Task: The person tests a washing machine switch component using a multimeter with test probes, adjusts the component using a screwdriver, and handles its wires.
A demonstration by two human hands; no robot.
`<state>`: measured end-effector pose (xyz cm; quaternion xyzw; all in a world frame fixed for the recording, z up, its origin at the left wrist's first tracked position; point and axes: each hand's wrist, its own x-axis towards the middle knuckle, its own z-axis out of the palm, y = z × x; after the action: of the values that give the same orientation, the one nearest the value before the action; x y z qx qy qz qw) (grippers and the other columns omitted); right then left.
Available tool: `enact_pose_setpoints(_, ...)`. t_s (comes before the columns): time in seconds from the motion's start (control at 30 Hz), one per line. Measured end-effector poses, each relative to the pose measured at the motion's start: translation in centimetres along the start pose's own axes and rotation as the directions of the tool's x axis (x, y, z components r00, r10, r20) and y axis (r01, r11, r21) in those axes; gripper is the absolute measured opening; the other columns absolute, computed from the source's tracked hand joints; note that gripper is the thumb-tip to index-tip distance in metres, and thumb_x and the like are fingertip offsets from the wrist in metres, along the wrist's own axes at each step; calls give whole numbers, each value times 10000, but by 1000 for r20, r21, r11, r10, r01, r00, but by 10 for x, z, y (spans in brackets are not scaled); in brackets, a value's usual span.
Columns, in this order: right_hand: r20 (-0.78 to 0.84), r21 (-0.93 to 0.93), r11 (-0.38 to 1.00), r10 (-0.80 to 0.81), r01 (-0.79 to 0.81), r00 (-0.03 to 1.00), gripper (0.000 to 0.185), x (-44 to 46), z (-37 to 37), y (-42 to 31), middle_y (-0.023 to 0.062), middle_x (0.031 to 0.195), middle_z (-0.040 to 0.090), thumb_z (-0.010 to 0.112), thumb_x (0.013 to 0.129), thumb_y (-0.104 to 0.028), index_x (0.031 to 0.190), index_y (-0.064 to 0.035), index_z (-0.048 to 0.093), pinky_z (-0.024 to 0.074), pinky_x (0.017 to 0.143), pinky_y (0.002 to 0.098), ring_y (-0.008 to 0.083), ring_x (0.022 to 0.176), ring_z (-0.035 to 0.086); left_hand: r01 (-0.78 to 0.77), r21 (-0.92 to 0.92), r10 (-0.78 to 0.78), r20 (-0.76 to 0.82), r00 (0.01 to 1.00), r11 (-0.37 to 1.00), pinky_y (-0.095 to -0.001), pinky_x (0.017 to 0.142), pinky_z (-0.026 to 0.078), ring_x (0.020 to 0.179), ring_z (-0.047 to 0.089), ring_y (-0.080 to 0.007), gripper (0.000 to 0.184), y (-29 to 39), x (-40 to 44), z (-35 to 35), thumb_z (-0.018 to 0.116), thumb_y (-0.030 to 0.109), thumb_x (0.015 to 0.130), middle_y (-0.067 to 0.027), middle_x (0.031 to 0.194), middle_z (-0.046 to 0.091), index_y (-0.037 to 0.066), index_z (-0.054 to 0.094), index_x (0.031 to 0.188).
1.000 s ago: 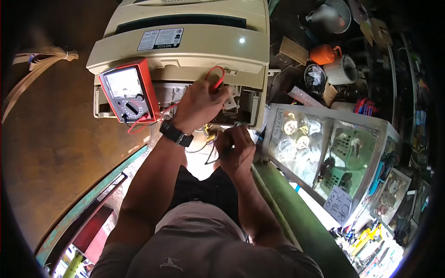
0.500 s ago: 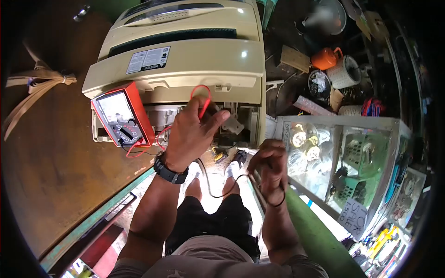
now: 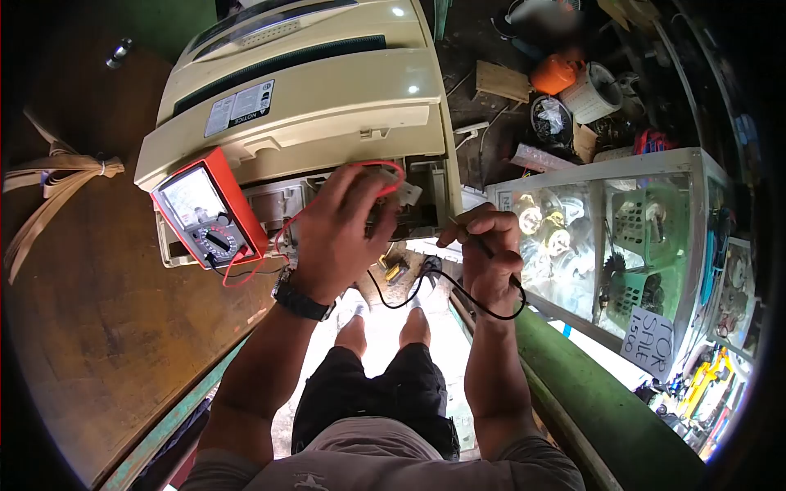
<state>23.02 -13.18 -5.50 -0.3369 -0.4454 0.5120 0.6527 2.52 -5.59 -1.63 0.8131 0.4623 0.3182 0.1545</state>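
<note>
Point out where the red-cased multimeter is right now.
In the head view, the multimeter is left of centre, at the left end of the beige machine's front, just left of the left hand.

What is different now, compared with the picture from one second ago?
The right hand has moved rightwards, away from the left hand; a black probe now shows in its grip, and the black lead hangs in a wider loop. The left hand remains at the beige machine's open front, the red lead looping beside it. The multimeter stays left of it.

Passable between left hand and right hand down to thin black cable; blocked leftward by boxy red-cased multimeter.
</note>
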Motion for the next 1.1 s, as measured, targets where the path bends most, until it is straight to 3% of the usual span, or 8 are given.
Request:
enact_pose_setpoints(0.07,25,53,998,-44,43,999,488,0,2,0,103,1174,556,606,1059,-448,1227,3,528,489,975,372,215,1085,625,44,-13,-45,-88,995,999,-412,808,589,969,694,-309,309,-3,-1,-4,782,89,839,-100,1113,659,74,700,1136)
enact_pose_setpoints(0.1,27,54,997,-48,47,998,488,2,9,-8,103,1174,556,606,1059,-448,1227,3,528,489,975,372,215,1085,625,42,-11,-43,-92,995,999,-412,808,589,969,694,-309,309,-3,-1,-8,782,89,839,-100,1113,659,74,700,1136)
enact_pose_setpoints(0.2,-12,2,997,76,-76,997,356,13,28,-23,123,1209,596,667,929,98,1263,7,583,444,1078,340,221,1213,607,39,-144,-66,-181,981,989,-401,804,572,957,688,-347,312,-8,2,-18,745,80,879,-147,1122,645,37,681,1181)
enact_pose_setpoints(0.33,110,-67,998,-8,16,994,271,38,39,-21,160,1211,634,691,909,91,1168,12,682,437,1088,359,245,1230,607,123,-294,-189,-210,959,948,-244,618,438,704,537,-92,232,-18,2,-29,671,85,996,-68,1053,578,14,671,1216)
enact_pose_setpoints(0.6,326,-96,980,-134,174,936,298,84,71,-4,221,1311,638,710,879,98,1168,33,687,476,1075,389,267,1211,637,5,-383,-185,-435,881,924,-290,793,503,909,618,-203,247,-24,0,-27,644,93,1032,-132,1159,598,-14,664,1254)
enact_pose_setpoints(0.7,243,78,996,-63,45,968,344,92,87,-4,218,1339,627,701,890,113,1220,32,645,499,1049,364,229,1183,647,80,-397,-272,-456,848,914,-291,819,502,940,616,-203,244,-27,6,-31,642,84,1033,-140,1173,608,-16,672,1253)
enact_pose_setpoints(0.9,285,-26,999,47,-41,957,337,103,90,-1,233,1376,612,685,909,129,1224,33,612,496,1053,339,201,1196,637,191,-431,-403,-481,779,882,-279,786,489,906,596,-180,300,-30,4,-31,722,126,1003,-87,1057,583,-11,680,1266)
enact_pose_setpoints(1.1,347,-106,993,83,-49,934,323,110,91,-8,217,1351,624,700,898,130,1198,29,638,471,1101,364,247,1262,622,220,-886,-696,-145,704,407,-239,777,504,910,609,-92,281,-19,0,-39,699,87,1018,-42,1074,635,-1,654,1281)
